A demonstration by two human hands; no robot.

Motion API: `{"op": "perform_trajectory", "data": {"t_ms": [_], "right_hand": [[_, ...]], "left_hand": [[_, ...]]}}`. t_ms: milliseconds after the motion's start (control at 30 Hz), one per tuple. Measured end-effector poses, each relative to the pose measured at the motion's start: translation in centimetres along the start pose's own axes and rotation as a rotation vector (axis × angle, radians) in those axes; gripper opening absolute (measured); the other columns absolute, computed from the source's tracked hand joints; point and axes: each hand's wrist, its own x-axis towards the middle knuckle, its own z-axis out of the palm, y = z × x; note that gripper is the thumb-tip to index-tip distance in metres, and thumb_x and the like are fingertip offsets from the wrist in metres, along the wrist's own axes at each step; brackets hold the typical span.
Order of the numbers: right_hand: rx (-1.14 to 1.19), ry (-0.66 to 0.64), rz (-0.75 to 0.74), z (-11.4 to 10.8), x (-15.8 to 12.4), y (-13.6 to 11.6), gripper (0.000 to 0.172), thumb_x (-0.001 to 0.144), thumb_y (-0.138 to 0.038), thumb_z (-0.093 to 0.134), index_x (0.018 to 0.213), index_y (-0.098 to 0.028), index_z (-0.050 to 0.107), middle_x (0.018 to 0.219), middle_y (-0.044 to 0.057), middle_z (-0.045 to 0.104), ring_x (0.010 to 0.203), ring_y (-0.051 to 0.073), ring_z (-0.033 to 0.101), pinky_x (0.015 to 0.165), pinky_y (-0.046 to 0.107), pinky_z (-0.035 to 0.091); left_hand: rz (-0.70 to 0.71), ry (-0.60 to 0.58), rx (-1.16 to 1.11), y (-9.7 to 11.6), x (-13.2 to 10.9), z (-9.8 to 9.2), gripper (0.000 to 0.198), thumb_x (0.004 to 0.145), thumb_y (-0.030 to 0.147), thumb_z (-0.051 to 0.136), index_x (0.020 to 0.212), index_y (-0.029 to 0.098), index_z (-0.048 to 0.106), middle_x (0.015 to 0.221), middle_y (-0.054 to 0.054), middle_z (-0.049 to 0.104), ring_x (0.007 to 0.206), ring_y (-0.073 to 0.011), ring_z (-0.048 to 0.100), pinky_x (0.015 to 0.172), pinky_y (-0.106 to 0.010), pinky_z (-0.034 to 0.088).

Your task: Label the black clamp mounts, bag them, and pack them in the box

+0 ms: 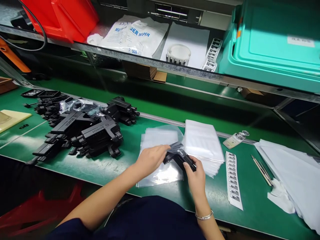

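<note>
green bench (100, 168): blk part (180, 160) held over clr bags (162, 176)

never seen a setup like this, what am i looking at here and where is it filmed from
There is no machine here: a person works with bare hands, filmed by a camera on their head looking forward and down. The right hand grips a black part; the left hand is at its other end, though exactly what its fingers pinch is unclear. On the green bench, similar black parts are heaped at left. Clear plastic sheets lie beneath the hands, with a label strip and a small bottle to the right. A shelf above holds a red bin.
</note>
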Motion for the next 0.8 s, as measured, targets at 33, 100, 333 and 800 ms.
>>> {"op": "perform_trajectory", "data": {"t_ms": [33, 100, 333, 800], "right_hand": [[0.004, -0.012, 0.013, -0.2, 0.1, 0.0, 0.037, 0.082, -0.042, 0.064, 0.112, -0.019, 0.063, 0.111, 0.011, 0.066, 0.104, 0.028, 0.060, 0.091, 0.044, 0.047], [0.009, -0.017, 0.043, -0.5, 0.3, 0.0, 0.037, 0.083, -0.043, 0.063, 0.110, -0.019, 0.063, 0.108, 0.011, 0.067, 0.099, 0.028, 0.061, 0.089, 0.045, 0.048], [-0.177, 0.018, -0.323, 1.5, -0.1, -0.9, 0.036, 0.089, -0.038, 0.060, 0.119, -0.020, 0.057, 0.111, 0.013, 0.063, 0.105, 0.028, 0.058, 0.092, 0.048, 0.048], [-0.248, 0.143, -0.354, 2.5, 1.6, -1.2, 0.030, 0.088, -0.024, 0.057, 0.118, -0.019, 0.061, 0.107, 0.009, 0.069, 0.098, 0.024, 0.066, 0.084, 0.038, 0.056]], "left_hand": [[-0.028, 0.011, 0.023, -0.6, 0.0, -0.3, 0.029, 0.094, 0.017, 0.038, 0.117, 0.019, 0.056, 0.102, -0.006, 0.073, 0.092, -0.0204, 0.070, 0.075, -0.028, 0.053], [-0.025, -0.030, 0.020, -1.1, -0.1, -0.7, 0.029, 0.094, 0.017, 0.038, 0.117, 0.019, 0.056, 0.099, -0.006, 0.073, 0.091, -0.0213, 0.070, 0.075, -0.030, 0.053], [0.109, -0.117, -0.202, 1.5, 0.3, 0.9, 0.029, 0.092, 0.017, 0.040, 0.116, 0.021, 0.056, 0.107, -0.005, 0.072, 0.096, -0.0202, 0.069, 0.082, -0.031, 0.054], [0.379, 0.120, -0.300, 4.7, 0.4, 1.7, 0.033, 0.088, 0.007, 0.036, 0.107, 0.020, 0.059, 0.082, -0.005, 0.069, 0.066, -0.0172, 0.068, 0.059, -0.024, 0.054]]}}
